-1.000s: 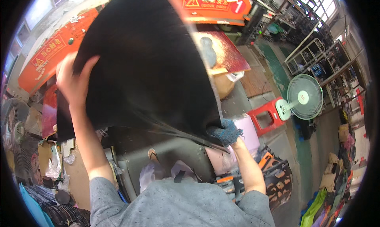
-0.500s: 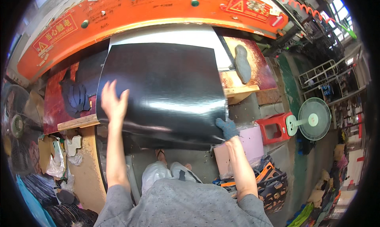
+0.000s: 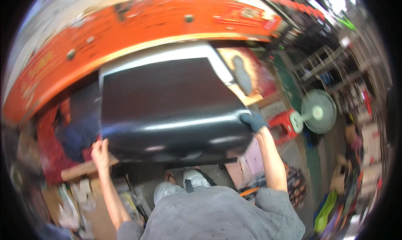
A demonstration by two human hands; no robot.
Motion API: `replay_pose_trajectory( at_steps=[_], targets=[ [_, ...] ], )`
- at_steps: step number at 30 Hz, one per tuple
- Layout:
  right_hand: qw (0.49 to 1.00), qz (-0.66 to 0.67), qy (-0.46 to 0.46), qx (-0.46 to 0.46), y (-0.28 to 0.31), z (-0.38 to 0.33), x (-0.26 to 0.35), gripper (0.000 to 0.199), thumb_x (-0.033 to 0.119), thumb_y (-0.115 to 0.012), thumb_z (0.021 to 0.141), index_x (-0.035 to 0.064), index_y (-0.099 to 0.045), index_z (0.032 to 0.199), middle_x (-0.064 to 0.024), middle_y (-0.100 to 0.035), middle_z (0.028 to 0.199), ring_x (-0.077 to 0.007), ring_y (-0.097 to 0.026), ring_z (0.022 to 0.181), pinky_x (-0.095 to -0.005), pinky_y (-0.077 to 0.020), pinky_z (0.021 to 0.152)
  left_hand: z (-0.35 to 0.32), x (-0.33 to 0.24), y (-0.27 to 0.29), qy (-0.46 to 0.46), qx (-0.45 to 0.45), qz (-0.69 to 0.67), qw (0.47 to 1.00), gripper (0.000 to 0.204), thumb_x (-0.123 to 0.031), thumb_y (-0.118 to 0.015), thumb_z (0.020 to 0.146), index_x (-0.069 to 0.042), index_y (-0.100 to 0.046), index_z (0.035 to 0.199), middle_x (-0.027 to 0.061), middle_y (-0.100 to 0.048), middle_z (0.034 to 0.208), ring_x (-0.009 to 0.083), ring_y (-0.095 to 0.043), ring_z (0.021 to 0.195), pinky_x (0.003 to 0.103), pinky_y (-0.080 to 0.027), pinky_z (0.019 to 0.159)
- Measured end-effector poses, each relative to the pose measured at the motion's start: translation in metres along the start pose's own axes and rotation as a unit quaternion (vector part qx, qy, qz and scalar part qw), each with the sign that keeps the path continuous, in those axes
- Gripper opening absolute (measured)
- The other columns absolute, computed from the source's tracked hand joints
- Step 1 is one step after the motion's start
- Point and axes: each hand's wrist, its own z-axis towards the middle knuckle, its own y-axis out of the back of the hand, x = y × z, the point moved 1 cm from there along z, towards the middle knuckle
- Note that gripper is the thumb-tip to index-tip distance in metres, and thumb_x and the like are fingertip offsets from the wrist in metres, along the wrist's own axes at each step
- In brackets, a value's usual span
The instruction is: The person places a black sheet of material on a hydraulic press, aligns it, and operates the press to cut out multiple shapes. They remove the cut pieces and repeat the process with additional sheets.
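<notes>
- Since half a second ago the left hand [image 3: 100,153] has slid off the face of the black sheet [image 3: 169,110] and down to its lower left corner; the sheet now sags lower in front of the person, its near edge curling downward.
- The left hand is bare and closed on that lower left corner, fingers wrapped over the edge, just above the end of a wooden board [image 3: 86,168].
- Left of that grip lies a dark blue cloth [image 3: 77,133] on a red surface [image 3: 48,154]; below the grip is clutter too blurred to name.
- The black sheet spans between the two hands, glossy, with a pale streak of light across its lower part. Its far edge lies on a white panel [image 3: 161,56] under the long orange machine beam [image 3: 125,28].
- Beneath the sheet's near edge, between the two grips, the person's grey shirt [image 3: 222,215] and light trousers [image 3: 178,187] show.
- The right hand [image 3: 253,122] wears a dark blue glove and is clamped on the sheet's right edge near its lower corner.
- Just above that grip a grey shoe-sole shape [image 3: 242,74] rests on a wooden surface.
- Right of that grip stand a red stool [image 3: 282,125] and, beyond it, a pale green floor fan [image 3: 316,112]; shelving and stacked goods farther right are blurred.
</notes>
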Motion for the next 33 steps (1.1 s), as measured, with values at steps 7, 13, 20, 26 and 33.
replay_pose_trajectory(
  at_steps=[7,13,20,26,33],
  targets=[
    [0.997,-0.054,0.045,-0.033,0.015,0.11,0.029,0.028,0.023,-0.069,0.079,0.0024,-0.071,0.097,-0.0045,-0.067,0.086,-0.0139,-0.06,0.078,-0.028,-0.0474,0.073,0.104,-0.019,-0.05,-0.059,0.004,-0.072,0.996,0.03,-0.028,-0.058,0.097,0.001,-0.062,0.088,-0.0049,-0.052,0.074,0.0058,-0.044,0.07,0.022,-0.039,0.064],
    [0.962,-0.267,0.049,-0.017,-0.013,0.206,0.01,0.032,0.034,-0.068,0.076,0.0052,-0.072,0.09,-0.008,-0.068,0.078,-0.0178,-0.061,0.074,-0.0355,-0.0468,0.068,0.058,-0.014,-0.052,0.068,-0.028,0.065,0.995,0.048,-0.027,-0.064,0.092,0.002,-0.053,0.13,0.0104,-0.06,0.112,0.0152,-0.055,0.09,0.028,-0.046,0.083],
    [0.96,-0.276,0.022,-0.03,-0.019,0.204,-0.004,0.046,0.041,-0.068,0.075,0.0014,-0.069,0.099,-0.0125,-0.068,0.081,-0.0209,-0.063,0.072,-0.0364,-0.0486,0.066,-0.039,-0.053,-0.095,0.106,-0.107,0.073,0.986,0.053,-0.029,-0.079,0.077,-0.001,-0.057,0.117,0.0153,-0.067,0.105,0.0285,-0.063,0.093,0.039,-0.047,0.085],
    [0.832,-0.494,0.04,-0.248,0.032,0.251,0.034,0.084,0.059,-0.071,0.067,0.0046,-0.054,0.129,-0.0196,-0.064,0.118,-0.0332,-0.06,0.112,-0.0395,-0.0468,0.095,-0.038,-0.058,-0.106,0.178,-0.116,0.122,0.969,0.05,-0.026,-0.082,0.072,-0.004,-0.059,0.11,0.0132,-0.067,0.1,0.0323,-0.058,0.095,0.042,-0.045,0.087],
    [0.788,-0.595,-0.109,-0.115,0.037,0.297,0.024,0.128,0.068,-0.075,0.051,0.0077,-0.02,0.15,-0.032,-0.043,0.135,-0.0428,-0.049,0.123,-0.0443,-0.0428,0.101,-0.051,-0.056,-0.105,0.185,-0.124,0.124,0.967,0.052,-0.024,-0.084,0.067,-0.005,-0.058,0.108,0.0147,-0.061,0.099,0.0325,-0.052,0.101,0.043,-0.043,0.089]
  ],
)
